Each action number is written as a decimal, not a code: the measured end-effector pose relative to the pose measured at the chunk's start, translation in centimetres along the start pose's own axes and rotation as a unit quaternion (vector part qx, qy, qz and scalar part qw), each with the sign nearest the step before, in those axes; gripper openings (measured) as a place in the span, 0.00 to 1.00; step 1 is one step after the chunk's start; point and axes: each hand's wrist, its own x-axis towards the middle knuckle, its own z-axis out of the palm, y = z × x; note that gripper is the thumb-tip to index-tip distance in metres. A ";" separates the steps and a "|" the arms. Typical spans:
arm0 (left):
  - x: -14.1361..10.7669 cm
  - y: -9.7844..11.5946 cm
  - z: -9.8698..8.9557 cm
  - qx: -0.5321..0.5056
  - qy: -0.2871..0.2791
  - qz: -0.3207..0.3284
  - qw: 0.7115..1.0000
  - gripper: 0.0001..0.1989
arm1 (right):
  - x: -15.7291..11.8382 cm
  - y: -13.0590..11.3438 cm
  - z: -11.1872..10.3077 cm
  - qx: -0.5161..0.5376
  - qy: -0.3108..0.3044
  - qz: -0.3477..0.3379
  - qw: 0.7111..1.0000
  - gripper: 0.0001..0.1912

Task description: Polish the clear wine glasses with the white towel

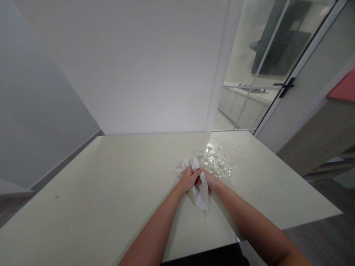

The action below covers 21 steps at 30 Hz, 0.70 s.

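From the left of the frame, one pale table (pixel 111 177) is seen, spread across most of the lower half. A little right of the centre, in the lower half, one white cloth (pixel 202 195) is bunched up, with one loose end hanging down toward the bottom of the frame. By the left hand (pixel 190 180), the cloth is gripped narrowly, with the thumb laid over its folds. The right hand (pixel 209 178) is brought against it from the right side; its fingers are partly covered, so how tightly they are closed cannot be told. Whether anything is wrapped inside cannot be told either. The step in hand is judged to be a rubbing or wiping with the cloth, done by both hands together. For the next move, a steady grip seems to be called for, with the cloth kept clear of the clear glassware (pixel 219 157), which is grouped just beyond the right hand. In this group several pieces are seen, but because they overlap and shine, an exact number cannot be given. Farther right, one black door handle (pixel 287 87) is counted in the upper right, and one red object (pixel 344 88) at the right edge.
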 end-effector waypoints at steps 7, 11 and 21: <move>-0.2 -0.3 0.0 -0.003 0.149 0.039 0.988 0.25 | -0.6 -1.4 0.7 0.020 0.004 -0.019 1.000 0.27; -0.3 -0.3 -0.2 0.001 0.146 0.046 0.988 0.24 | -0.8 -1.5 0.7 0.018 -0.004 -0.023 1.000 0.24; 0.1 -0.7 0.1 -0.044 0.104 0.004 0.994 0.21 | -0.3 -0.7 0.4 0.021 0.018 0.017 0.999 0.19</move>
